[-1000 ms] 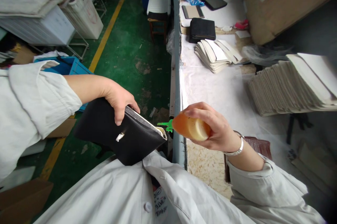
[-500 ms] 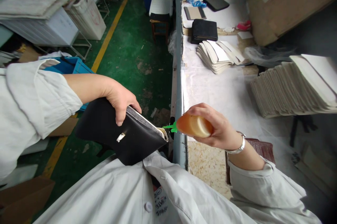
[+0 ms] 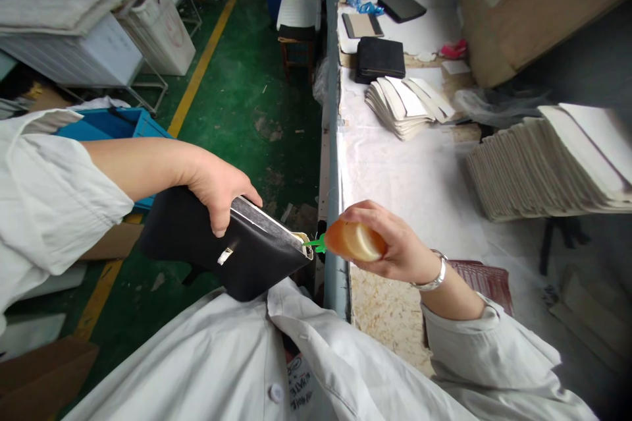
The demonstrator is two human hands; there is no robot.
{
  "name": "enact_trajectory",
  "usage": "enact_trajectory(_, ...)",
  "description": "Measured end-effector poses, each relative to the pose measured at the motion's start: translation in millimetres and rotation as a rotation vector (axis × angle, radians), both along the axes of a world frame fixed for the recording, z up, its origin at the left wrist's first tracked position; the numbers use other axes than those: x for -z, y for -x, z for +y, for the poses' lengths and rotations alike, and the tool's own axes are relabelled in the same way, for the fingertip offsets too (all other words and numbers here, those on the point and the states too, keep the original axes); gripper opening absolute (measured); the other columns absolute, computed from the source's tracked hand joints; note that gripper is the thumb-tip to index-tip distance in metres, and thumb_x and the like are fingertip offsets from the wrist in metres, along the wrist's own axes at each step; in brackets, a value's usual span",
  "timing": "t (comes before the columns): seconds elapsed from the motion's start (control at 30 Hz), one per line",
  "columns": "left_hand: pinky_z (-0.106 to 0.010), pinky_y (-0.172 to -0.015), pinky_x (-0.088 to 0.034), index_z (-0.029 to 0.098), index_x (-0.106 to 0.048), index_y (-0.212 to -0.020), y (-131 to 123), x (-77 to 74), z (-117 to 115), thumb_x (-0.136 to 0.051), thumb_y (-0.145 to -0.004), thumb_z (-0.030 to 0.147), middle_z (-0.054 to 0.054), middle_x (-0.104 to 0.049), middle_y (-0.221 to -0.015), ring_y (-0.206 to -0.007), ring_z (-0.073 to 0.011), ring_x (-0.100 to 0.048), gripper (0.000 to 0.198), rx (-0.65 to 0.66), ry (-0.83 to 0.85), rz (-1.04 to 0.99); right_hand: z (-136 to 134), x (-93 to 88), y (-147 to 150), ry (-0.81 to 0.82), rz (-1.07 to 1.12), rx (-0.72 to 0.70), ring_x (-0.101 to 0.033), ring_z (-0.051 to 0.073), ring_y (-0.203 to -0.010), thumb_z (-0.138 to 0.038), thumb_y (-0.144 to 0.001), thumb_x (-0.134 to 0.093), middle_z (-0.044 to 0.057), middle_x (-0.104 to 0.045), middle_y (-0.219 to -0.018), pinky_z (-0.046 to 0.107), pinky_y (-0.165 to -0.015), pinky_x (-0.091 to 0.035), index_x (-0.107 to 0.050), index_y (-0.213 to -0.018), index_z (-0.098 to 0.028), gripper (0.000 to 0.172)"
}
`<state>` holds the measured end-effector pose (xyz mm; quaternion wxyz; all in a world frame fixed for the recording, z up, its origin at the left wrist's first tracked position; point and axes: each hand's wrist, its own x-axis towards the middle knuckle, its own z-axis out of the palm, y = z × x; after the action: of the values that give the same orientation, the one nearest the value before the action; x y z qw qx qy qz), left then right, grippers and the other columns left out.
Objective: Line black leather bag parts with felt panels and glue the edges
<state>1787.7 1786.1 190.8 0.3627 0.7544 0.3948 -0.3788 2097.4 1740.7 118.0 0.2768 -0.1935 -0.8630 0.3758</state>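
Observation:
My left hand (image 3: 217, 194) grips the upper edge of a black leather bag piece (image 3: 197, 233) with a small metal clasp (image 3: 225, 255) on its face. The piece is tilted in front of my body, and its long open edge shows a grey and pale lining. In my right hand (image 3: 390, 243) is a squeeze bottle (image 3: 355, 241) of amber liquid, lying on its side. Its green nozzle (image 3: 316, 244) points left, with the tip at the right corner of the open edge. Whether liquid comes out is too small to see.
A worktable (image 3: 385, 164) runs along my right. It carries a fanned stack of white panels (image 3: 402, 105), a long row of pale panels (image 3: 548, 164), a black wallet-like piece (image 3: 380, 58) and dark red textured leather (image 3: 481, 282). A blue crate (image 3: 153, 128) stands at left.
My right hand has brought the bottle slightly left and down, so the nozzle tip now reaches into the corner of the open edge. The left hand keeps its hold with a slight shift left.

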Motion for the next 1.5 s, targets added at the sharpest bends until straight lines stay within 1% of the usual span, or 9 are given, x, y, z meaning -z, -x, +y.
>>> enact_trajectory(0.2,-0.030,-0.076,-0.044,0.024,-0.052,-0.125,-12.1,-17.1,-21.1,-0.068,-0.051,0.034,-0.009,-0.063,-0.106,-0.091,-0.0269,-0.059,0.077,0.146,-0.367,0.145,3.5,6.1,4.4,-0.047,-0.007,0.120,-0.056,0.023,-0.099,-0.024,-0.073,-0.067,0.011,-0.054,-0.111,0.037,-0.083,-0.048,-0.042,-0.126,-0.022,0.059)
enact_trajectory(0.4,-0.037,-0.085,-0.039,0.023,-0.050,-0.126,-5.7,-21.7,-39.9,-0.066,-0.057,0.030,-0.010,-0.060,-0.103,-0.094,-0.0279,-0.056,0.071,0.202,-0.649,0.133,3.9,5.9,7.6,-0.025,0.057,0.239,-0.056,0.024,-0.099,-0.023,-0.072,-0.068,0.011,-0.054,-0.114,0.041,-0.084,-0.048,-0.040,-0.126,-0.024,0.061)
enact_trajectory(0.6,-0.036,-0.080,-0.039,0.020,-0.048,-0.128,-2.0,-26.0,-51.9,-0.067,-0.058,0.030,-0.011,-0.059,-0.102,-0.092,-0.0278,-0.055,0.073,0.214,-0.711,0.151,1.6,0.2,19.0,-0.075,0.033,0.382,-0.055,0.025,-0.100,-0.023,-0.073,-0.067,0.011,-0.054,-0.112,0.041,-0.084,-0.048,-0.042,-0.124,-0.024,0.058)
enact_trajectory(0.77,-0.037,-0.078,-0.039,0.019,-0.047,-0.128,-4.2,-26.3,-63.5,-0.069,-0.058,0.031,-0.012,-0.058,-0.107,-0.095,-0.0294,-0.054,0.074,0.206,-0.761,0.156,-3.5,-4.0,22.8,-0.046,0.003,0.377,-0.057,0.024,-0.097,-0.024,-0.072,-0.068,0.010,-0.056,-0.111,0.040,-0.082,-0.048,-0.042,-0.124,-0.023,0.058)
enact_trajectory(0.93,-0.038,-0.079,-0.037,0.020,-0.044,-0.131,-6.4,-24.8,-72.2,-0.068,-0.060,0.027,-0.013,-0.058,-0.110,-0.099,-0.0310,-0.051,0.075,0.197,-0.828,0.154,-2.1,-5.5,29.3,-0.079,0.026,0.479,-0.056,0.025,-0.099,-0.027,-0.074,-0.067,0.011,-0.056,-0.112,0.042,-0.083,-0.048,-0.043,-0.123,-0.023,0.055)
enact_trajectory(1.1,-0.040,-0.074,-0.036,0.018,-0.047,-0.131,-9.5,-21.4,-78.0,-0.056,-0.070,0.015,-0.014,-0.059,-0.104,-0.093,-0.0308,-0.053,0.062,0.215,-0.903,0.146,-3.7,-5.1,29.3,-0.019,-0.020,0.475,-0.057,0.024,-0.096,-0.028,-0.073,-0.068,0.011,-0.056,-0.112,0.041,-0.081,-0.049,-0.044,-0.122,-0.023,0.054)
enact_trajectory(1.2,-0.041,-0.071,-0.036,0.017,-0.049,-0.130,-10.6,-18.2,-82.0,-0.047,-0.076,0.011,-0.016,-0.059,-0.102,-0.089,-0.0308,-0.053,0.054,0.219,-0.957,0.137,-2.7,-2.8,27.8,-0.022,0.020,0.559,-0.056,0.025,-0.098,-0.028,-0.072,-0.069,0.011,-0.055,-0.114,0.044,-0.084,-0.049,-0.045,-0.120,-0.024,0.054)
enact_trajectory(1.3,-0.042,-0.071,-0.036,0.017,-0.050,-0.130,-10.6,-14.5,-85.7,-0.041,-0.080,0.010,-0.017,-0.059,-0.104,-0.089,-0.0308,-0.053,0.051,0.220,-1.014,0.125,-2.6,-0.6,26.7,-0.019,0.042,0.632,-0.055,0.026,-0.101,-0.028,-0.072,-0.069,0.010,-0.055,-0.115,0.047,-0.087,-0.047,-0.046,-0.119,-0.024,0.053)
enact_trajectory(1.5,-0.041,-0.071,-0.037,0.018,-0.049,-0.131,-10.7,-10.4,-90.7,-0.033,-0.085,0.010,-0.017,-0.059,-0.106,-0.087,-0.0298,-0.053,0.049,0.229,-1.126,0.155,-10.4,5.5,23.6,0.071,0.030,0.626,-0.056,0.025,-0.101,-0.026,-0.072,-0.068,0.009,-0.055,-0.115,0.047,-0.089,-0.048,-0.046,-0.119,-0.024,0.051)
